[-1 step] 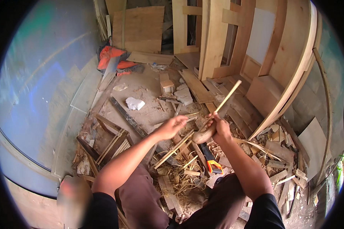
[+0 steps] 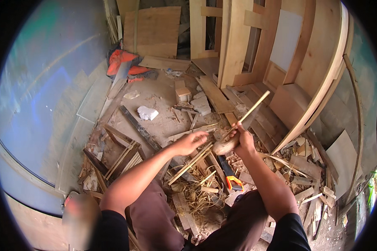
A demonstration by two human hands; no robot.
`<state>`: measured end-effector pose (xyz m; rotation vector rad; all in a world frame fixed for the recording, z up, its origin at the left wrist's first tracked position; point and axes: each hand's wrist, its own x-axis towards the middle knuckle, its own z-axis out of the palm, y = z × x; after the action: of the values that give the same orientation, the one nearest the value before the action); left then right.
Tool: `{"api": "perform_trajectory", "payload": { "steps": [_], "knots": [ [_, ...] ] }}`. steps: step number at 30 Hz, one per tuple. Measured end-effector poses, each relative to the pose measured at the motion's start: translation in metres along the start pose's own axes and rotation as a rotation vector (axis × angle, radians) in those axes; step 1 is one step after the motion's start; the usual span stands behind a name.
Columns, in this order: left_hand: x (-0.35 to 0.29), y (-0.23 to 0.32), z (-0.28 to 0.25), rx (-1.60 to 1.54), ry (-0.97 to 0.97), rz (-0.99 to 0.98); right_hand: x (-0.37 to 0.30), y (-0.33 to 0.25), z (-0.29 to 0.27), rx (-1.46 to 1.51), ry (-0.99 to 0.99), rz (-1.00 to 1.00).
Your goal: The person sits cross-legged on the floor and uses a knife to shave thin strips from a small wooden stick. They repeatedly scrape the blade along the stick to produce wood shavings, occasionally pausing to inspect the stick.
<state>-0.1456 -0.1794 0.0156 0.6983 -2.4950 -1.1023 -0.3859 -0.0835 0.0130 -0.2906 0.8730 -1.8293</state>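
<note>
My right hand (image 2: pixel 244 140) is closed round a thin pale stick (image 2: pixel 255 106), which slants up and away to the right. In the same grip is a rounded brown piece, like a wooden handle (image 2: pixel 223 146); its far part is hidden by my fingers. Left of it my left hand (image 2: pixel 191 143) is raised, fingers stretched out and holding nothing. Below my hands several pale wooden strips (image 2: pixel 188 166) lie at a slant. A saw with an orange and black handle (image 2: pixel 234 183) lies on the scraps below my right hand.
Between my knees is a heap of curled shavings (image 2: pixel 201 194). A small wooden frame (image 2: pixel 123 154) stands on the left. Wood offcuts (image 2: pixel 305 163) litter the right side, below tall wooden panels (image 2: pixel 255 54). A white lump (image 2: pixel 147 113) and a dark plank (image 2: pixel 138 125) lie ahead.
The stick in my right hand has tipped slightly to the right and down. My left hand has shifted a little to the right and nearer to me.
</note>
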Motion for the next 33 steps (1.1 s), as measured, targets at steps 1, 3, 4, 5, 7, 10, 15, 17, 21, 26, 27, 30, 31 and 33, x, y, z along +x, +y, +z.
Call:
{"api": "perform_trajectory", "payload": {
  "steps": [1,3,4,5,7,10,15,17,21,26,27,30,31,33],
  "knots": [
    [0.002,0.004,0.001,-0.032,-0.094,0.02,0.002,-0.008,0.001,0.061,0.03,-0.063],
    [0.009,0.012,-0.002,0.064,-0.184,0.003,0.014,-0.025,-0.003,0.172,-0.029,-0.096],
    [0.014,0.04,-0.002,0.021,-0.247,-0.15,0.015,-0.036,-0.012,0.193,-0.032,-0.119],
    [0.014,0.038,-0.005,0.015,-0.223,-0.131,0.013,-0.037,-0.009,0.234,-0.051,-0.125],
    [0.011,0.031,-0.008,0.001,-0.176,-0.093,0.002,-0.04,0.003,0.269,-0.055,-0.094],
    [0.016,0.008,-0.003,0.076,0.001,0.076,0.0,-0.044,0.008,0.325,-0.045,-0.085],
    [0.017,0.016,-0.005,0.085,0.181,0.208,-0.003,-0.048,0.003,0.324,-0.032,-0.142],
    [0.016,0.018,-0.007,0.1,0.166,0.139,-0.003,-0.048,0.002,0.313,-0.033,-0.147],
    [0.013,0.024,-0.011,0.077,0.176,0.077,-0.011,-0.047,0.009,0.311,0.007,-0.122],
    [0.01,0.034,-0.014,0.082,0.178,0.062,-0.008,-0.049,0.0,0.26,0.01,-0.05],
    [0.009,0.035,-0.016,0.089,0.167,0.061,-0.008,-0.049,-0.001,0.244,0.0,-0.027],
    [0.01,0.033,-0.02,0.209,0.181,0.062,-0.002,-0.047,-0.001,0.223,0.051,-0.024],
    [0.01,0.036,-0.02,0.191,0.181,0.036,-0.001,-0.046,-0.002,0.227,0.044,-0.032],
    [0.009,0.041,-0.02,0.154,0.179,-0.015,0.001,-0.046,-0.006,0.233,0.03,-0.051]
  ]
}}
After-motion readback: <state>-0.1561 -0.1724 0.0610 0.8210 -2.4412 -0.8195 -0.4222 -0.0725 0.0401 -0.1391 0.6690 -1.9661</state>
